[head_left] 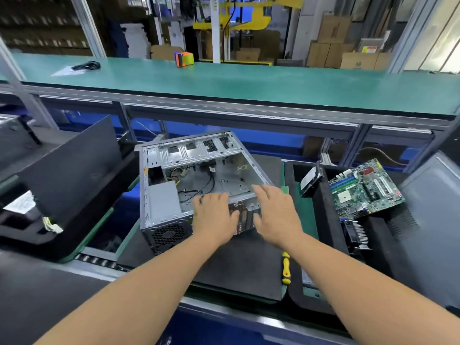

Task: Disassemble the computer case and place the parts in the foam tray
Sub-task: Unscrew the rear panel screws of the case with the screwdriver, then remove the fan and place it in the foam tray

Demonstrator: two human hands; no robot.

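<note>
Factory-line kind of setup here, with a long green shelf (pixel 249 83) running across the back, stacks of cardboard boxes (pixel 333 43) behind it, and a dark mat on the table (pixel 236 275) down front. Both hands are on the near end of the open computer case (pixel 194 185), which lies on its side on that mat with the side panel off. The left hand (pixel 214 215) is laid flat with fingers pretty much straight, reaching into the case interior, and the right hand (pixel 276 212) is spread open on the case's near right corner, not really clamped around anything as far as I can see. Between them there's a metal bracket bit, kinda blurry. Inside the case you can see the grey power supply (pixel 164 202) on the left and some loose black cables (pixel 204 185). Just right of the right forearm a yellow-and-black screwdriver (pixel 285 267) lies on the mat. Further right is the black foam tray (pixel 331 220), with a green motherboard (pixel 366 190) resting on it, a hard drive (pixel 311 181) standing on edge in a slot, and a heatsink fan (pixel 356 232) below the board. Off to the left a big black panel (pixel 72 170) leans up at an angle. An orange and green thing (pixel 183 59) sits on the shelf.
</note>
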